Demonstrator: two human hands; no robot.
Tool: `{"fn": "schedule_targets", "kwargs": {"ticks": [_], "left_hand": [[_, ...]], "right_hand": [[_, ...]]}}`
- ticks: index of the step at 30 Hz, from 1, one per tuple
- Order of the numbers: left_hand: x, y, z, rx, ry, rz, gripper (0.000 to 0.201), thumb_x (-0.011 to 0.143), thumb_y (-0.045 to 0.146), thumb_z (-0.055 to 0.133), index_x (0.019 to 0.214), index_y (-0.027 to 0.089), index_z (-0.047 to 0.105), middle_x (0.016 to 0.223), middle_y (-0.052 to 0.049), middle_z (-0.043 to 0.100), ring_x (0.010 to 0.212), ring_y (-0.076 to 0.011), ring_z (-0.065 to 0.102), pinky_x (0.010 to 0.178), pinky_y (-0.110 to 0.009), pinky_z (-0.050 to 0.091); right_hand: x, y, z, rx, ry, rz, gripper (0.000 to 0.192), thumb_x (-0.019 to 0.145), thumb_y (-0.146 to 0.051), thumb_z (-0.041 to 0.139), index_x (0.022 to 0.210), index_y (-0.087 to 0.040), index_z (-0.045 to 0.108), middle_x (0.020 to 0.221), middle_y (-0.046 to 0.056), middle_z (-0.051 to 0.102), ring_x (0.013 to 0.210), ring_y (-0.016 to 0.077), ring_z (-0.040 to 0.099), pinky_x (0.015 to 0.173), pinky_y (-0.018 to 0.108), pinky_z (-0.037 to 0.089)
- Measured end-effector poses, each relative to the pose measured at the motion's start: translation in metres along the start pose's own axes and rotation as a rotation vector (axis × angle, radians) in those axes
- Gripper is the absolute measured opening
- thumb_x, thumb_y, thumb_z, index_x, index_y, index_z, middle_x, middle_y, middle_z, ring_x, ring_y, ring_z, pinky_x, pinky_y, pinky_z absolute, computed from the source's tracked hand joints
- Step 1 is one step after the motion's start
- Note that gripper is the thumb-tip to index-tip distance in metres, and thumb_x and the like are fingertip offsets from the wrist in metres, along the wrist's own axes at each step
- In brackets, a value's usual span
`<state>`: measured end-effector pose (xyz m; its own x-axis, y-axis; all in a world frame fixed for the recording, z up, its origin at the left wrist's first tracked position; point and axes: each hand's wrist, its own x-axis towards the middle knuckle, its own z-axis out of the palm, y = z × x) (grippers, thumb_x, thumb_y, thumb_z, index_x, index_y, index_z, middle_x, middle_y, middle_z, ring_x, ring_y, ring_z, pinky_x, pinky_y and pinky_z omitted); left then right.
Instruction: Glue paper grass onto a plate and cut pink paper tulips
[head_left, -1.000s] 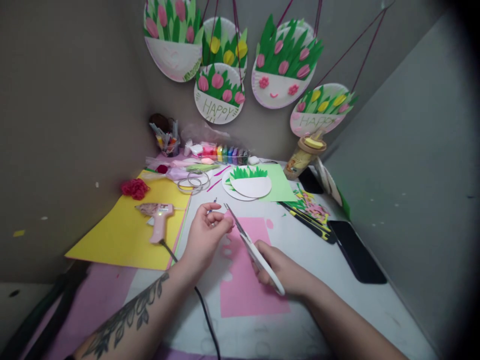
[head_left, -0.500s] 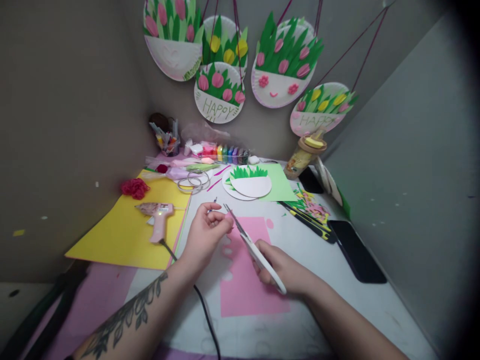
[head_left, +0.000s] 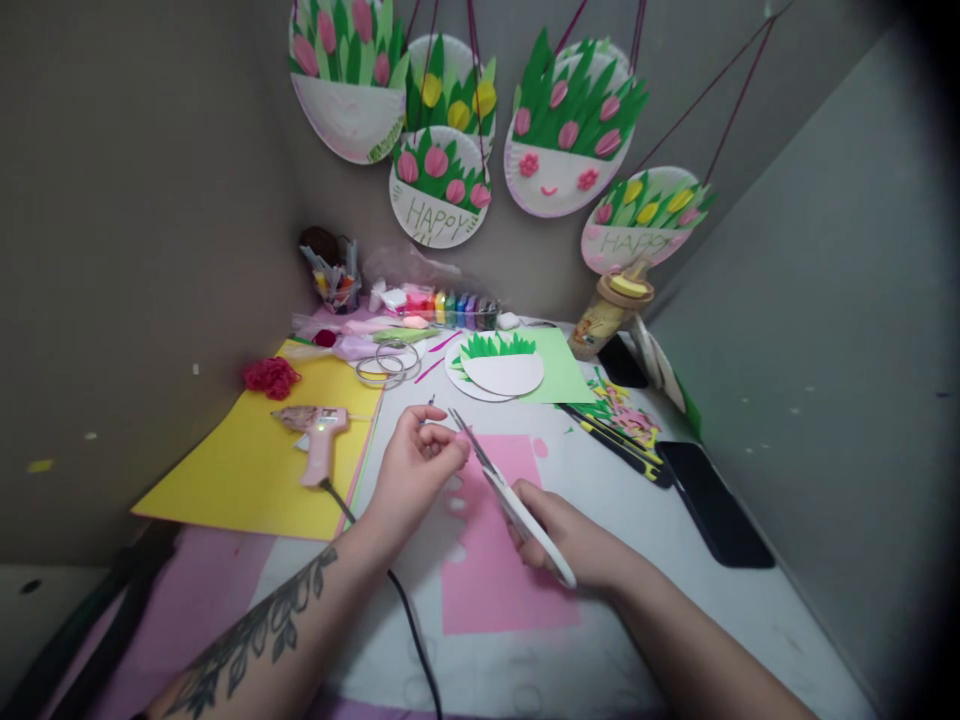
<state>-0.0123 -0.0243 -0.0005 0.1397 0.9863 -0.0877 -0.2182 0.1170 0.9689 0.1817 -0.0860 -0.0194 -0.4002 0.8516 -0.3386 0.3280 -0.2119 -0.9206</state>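
Left hand point(head_left: 416, 455), head view: pinching small pink paper piece point(head_left: 463, 437), mostly hidden by fingertips, just beside tips of scissors point(head_left: 525, 520).
Right hand point(head_left: 570, 535): gripping scissors by white handle, angled up-left toward left fingertips.
Pink sheet point(head_left: 495, 560): flat on table point(head_left: 615, 510) under scissors, notched along left edge.
Glue gun point(head_left: 322, 445): lying on yellow sheet point(head_left: 225, 480).
Black phone point(head_left: 716, 505): near table's right edge.

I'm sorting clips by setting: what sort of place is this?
Probably a papercraft corner: a pink glue gun lies on yellow paper, the right hand holds scissors, and decorated paper plates hang on the wall.
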Motion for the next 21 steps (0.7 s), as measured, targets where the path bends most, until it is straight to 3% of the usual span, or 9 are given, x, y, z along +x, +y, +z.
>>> {"fn": "schedule_targets", "kwargs": {"ticks": [21], "left_hand": [[0.0013, -0.0012, -0.0018, 0.041, -0.005, 0.028, 0.038, 0.072, 0.026, 0.071, 0.096, 0.022, 0.043, 0.064, 0.007, 0.06, 0.058, -0.0103, 0.056, 0.061, -0.023, 0.043]], "right_hand": [[-0.0022, -0.0064, -0.0052, -0.016, -0.01, 0.072, 0.025, 0.054, -0.015, 0.053, 0.074, -0.021, 0.039, 0.067, -0.005, 0.047, 0.06, 0.0104, 0.039, 0.051, 0.021, 0.031]]}}
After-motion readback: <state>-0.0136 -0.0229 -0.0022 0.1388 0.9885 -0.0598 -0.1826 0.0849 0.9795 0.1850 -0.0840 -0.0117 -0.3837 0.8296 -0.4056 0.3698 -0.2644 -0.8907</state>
